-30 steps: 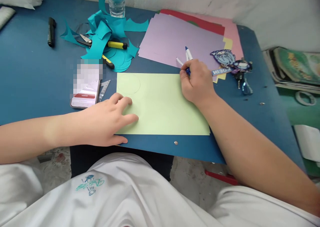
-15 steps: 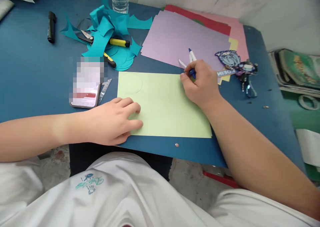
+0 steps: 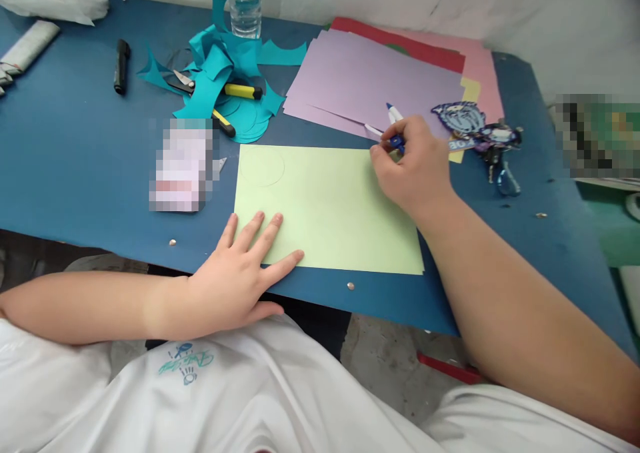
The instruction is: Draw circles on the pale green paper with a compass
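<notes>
A light green sheet of paper (image 3: 335,206) lies before me, with a thin drawn circle (image 3: 263,168) in its upper left corner. My left hand (image 3: 245,266) rests with spread fingers on the sheet's lower left edge. Over the right part of the sheet, my right hand (image 3: 413,163) is closed on a blue and white drawing compass (image 3: 397,141). The two legs of the compass point up and away, off the paper. My fingers hide part of its hinge.
Purple sheets (image 3: 370,73) lie behind, over red and pink ones. Teal paper scraps (image 3: 215,73) with scissors (image 3: 184,80) and a yellow cutter (image 3: 243,91) are at back left. A phone (image 3: 183,166), a black marker (image 3: 121,66), a water bottle (image 3: 245,13) and keys with charms (image 3: 495,136) surround the sheet.
My left hand has slid down toward the table edge and its curled fingers have spread out flat. My right hand still holds the compass, slightly further right. The view has shifted a little.
</notes>
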Demonstrator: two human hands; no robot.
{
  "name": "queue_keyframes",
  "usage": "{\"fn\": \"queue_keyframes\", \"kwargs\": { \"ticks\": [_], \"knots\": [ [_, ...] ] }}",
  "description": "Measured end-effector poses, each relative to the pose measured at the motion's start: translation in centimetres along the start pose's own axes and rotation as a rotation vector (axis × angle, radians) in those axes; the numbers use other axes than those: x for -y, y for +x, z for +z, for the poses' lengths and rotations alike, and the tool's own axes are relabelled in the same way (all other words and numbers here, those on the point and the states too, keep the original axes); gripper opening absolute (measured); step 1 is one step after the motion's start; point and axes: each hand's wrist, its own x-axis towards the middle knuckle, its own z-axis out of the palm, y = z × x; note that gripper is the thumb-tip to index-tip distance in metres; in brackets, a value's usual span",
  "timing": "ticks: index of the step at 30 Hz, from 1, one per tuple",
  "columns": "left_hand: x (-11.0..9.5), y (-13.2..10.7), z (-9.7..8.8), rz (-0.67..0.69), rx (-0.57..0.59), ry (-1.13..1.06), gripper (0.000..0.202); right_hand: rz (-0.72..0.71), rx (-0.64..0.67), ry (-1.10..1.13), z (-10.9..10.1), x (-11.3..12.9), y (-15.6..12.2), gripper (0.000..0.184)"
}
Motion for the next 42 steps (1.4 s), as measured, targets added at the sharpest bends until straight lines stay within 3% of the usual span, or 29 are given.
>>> {"fn": "queue_keyframes", "kwargs": {
  "ticks": [5,7,11,15,21,26,29,31,34,36,38,40,42],
  "knots": [
    [-0.9,-0.5,0.9,-0.214,-0.183,-0.104,0.113,0.123,0.039,-0.025,-1.2,0.7,0.4,0.024],
    [-1.1,-0.8,1.0,-0.223,-0.243,-0.135,0.106,0.124,0.073,-0.035,-1.5,1.0,0.7,0.026],
    [-2.0,-1.2,0.8,-0.202,-0.325,-0.223,0.081,0.074,0.073,-0.066,-1.3,0.9,0.9,0.029],
    [-2.7,-0.4,0.9,-0.232,-0.433,-0.458,0.074,0.022,0.048,-0.063,-0.6,0.0,0.9,0.027],
    [-1.7,1.3,1.5,-0.339,-0.544,-0.952,0.064,-0.07,-0.007,-0.038,0.4,-1.8,1.3,0.031],
    [-0.8,1.1,1.1,-0.391,-0.56,-1.087,0.05,-0.16,-0.005,0.001,0.6,-2.0,1.4,0.037],
    [-0.1,0.6,0.7,-0.39,-0.537,-1.019,0.047,-0.148,0.053,0.034,-0.2,-0.9,1.3,0.034],
    [0.8,0.4,0.6,-0.398,-0.518,-0.94,0.056,-0.133,0.077,0.065,-1.3,0.3,1.2,0.032],
    [2.9,0.4,1.0,-0.444,-0.541,-0.865,0.09,-0.139,0.039,0.12,-3.4,2.6,0.6,0.029],
    [4.5,0.9,1.3,-0.481,-0.634,-0.876,0.118,-0.176,-0.034,0.182,-4.9,4.1,0.0,0.03],
    [5.8,1.8,1.2,-0.479,-0.755,-0.932,0.132,-0.198,-0.116,0.223,-6.3,5.5,-0.7,0.031],
    [6.4,2.9,0.6,-0.441,-0.787,-1.048,0.125,-0.235,-0.22,0.209,-7.3,6.6,-1.5,0.035],
    [6.1,3.8,-0.2,-0.407,-0.776,-1.161,0.098,-0.268,-0.322,0.18,-8.0,7.7,-2.3,0.037]
  ]
}}
